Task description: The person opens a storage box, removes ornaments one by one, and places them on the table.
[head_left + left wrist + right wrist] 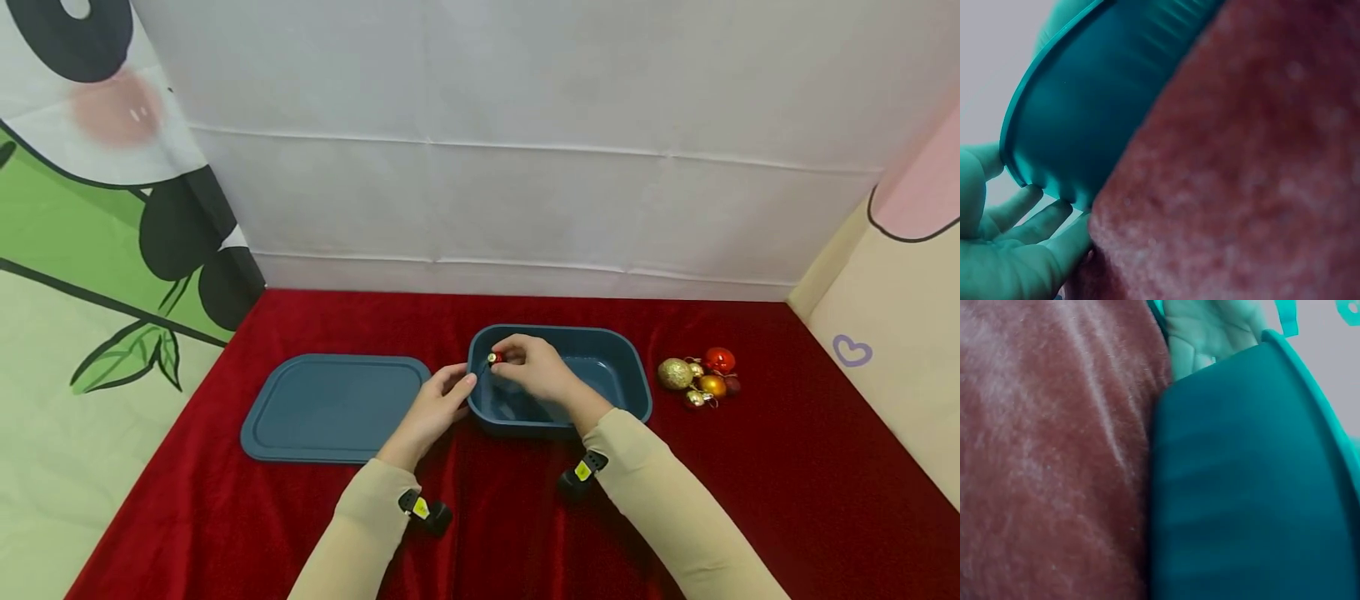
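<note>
A blue rectangular container (600, 421) stands with its hollow side up on the red cloth. Over its left end, my right hand (536, 367) pinches a small red bauble (495, 358) with a gold cap between thumb and fingers. My left hand (437, 407) holds the container's left end. In the left wrist view, the left thumb is at the rim and the fingertips (1057, 212) touch the outer wall. The right wrist view shows the container's front wall (1247, 475) and part of the left hand (1210, 334); the bauble is out of sight there.
A flat blue lid (333, 408) lies left of the container. Right of it, several baubles cluster: a glittery gold one (675, 374), a red one (720, 360), an orange-gold one (712, 386) and smaller ones. A white cloth wall (525, 208) rises behind the table.
</note>
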Demonstrator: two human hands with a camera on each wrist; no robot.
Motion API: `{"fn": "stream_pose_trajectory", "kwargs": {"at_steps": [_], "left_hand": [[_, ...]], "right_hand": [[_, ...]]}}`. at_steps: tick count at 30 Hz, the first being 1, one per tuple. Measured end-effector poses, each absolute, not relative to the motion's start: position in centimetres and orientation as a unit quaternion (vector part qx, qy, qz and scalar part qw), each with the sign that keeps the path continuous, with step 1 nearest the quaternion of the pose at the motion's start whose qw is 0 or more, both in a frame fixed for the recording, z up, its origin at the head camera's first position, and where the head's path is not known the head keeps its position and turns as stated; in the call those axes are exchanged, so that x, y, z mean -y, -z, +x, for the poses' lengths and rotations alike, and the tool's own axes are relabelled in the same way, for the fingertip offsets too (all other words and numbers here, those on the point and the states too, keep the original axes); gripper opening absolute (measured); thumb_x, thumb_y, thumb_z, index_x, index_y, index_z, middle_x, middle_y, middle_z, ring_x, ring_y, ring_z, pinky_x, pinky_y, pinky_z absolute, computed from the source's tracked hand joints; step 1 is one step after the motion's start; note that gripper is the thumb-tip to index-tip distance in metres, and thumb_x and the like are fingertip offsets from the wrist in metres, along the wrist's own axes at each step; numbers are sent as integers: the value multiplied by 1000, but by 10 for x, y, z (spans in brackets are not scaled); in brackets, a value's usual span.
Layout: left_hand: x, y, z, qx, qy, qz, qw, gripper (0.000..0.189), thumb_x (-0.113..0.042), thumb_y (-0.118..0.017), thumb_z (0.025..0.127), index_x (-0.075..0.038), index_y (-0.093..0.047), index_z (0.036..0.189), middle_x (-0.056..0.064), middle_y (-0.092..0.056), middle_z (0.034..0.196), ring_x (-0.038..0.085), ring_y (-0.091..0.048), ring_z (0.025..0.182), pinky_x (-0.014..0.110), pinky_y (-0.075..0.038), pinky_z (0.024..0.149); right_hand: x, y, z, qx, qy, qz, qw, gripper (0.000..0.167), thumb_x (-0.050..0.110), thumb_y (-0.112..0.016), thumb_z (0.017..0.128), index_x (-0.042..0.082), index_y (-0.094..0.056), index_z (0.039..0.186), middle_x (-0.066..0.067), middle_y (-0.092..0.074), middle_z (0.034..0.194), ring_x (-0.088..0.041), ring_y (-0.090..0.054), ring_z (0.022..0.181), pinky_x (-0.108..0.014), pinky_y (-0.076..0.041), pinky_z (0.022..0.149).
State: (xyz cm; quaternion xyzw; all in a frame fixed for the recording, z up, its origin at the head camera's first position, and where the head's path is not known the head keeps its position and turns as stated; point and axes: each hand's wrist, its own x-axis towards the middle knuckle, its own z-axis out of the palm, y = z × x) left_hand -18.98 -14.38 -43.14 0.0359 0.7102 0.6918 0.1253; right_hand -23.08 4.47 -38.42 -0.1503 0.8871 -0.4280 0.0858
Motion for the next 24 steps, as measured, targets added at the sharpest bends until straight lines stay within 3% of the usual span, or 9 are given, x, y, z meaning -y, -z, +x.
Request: {"fn": "stream_pose_trajectory", "kwargs": {"at_steps": [5, 10, 15, 24], "left_hand": [[144, 431, -189, -713, -689, 38, 128, 48, -34, -50, 98, -8, -42, 139, 15, -47, 140, 28, -48, 127, 48, -45, 101], [143, 430, -188, -716, -685, 40, 128, 49, -35, -47, 99, -8, -40, 139, 16, -45, 142, 29, -45, 130, 49, -43, 102], [142, 431, -189, -720, -681, 42, 128, 48, -35, -45, 100, -8, -39, 139, 16, -44, 142, 29, -43, 131, 50, -42, 103], [142, 429, -188, -718, -682, 37, 132, 47, -34, -43, 101, -7, -38, 140, 15, -42, 143, 28, -40, 134, 50, -40, 106]], "right_hand": [[-50, 378, -229, -885, 435, -146, 84, 34, 19, -67, 88, 8, -62, 120, -10, -66, 104, -15, -61, 76, -25, -53, 63], [-56, 373, -224, -871, 458, -152, 90, 34, 15, -63, 90, 7, -61, 124, -12, -65, 116, -18, -64, 90, -29, -57, 71], [-63, 371, -220, -862, 475, -153, 92, 34, 14, -62, 91, 5, -60, 124, -13, -65, 117, -23, -64, 99, -32, -58, 74], [-78, 371, -213, -851, 494, -156, 87, 36, 14, -62, 92, 1, -58, 125, -16, -63, 119, -26, -65, 99, -32, -57, 76]]}}
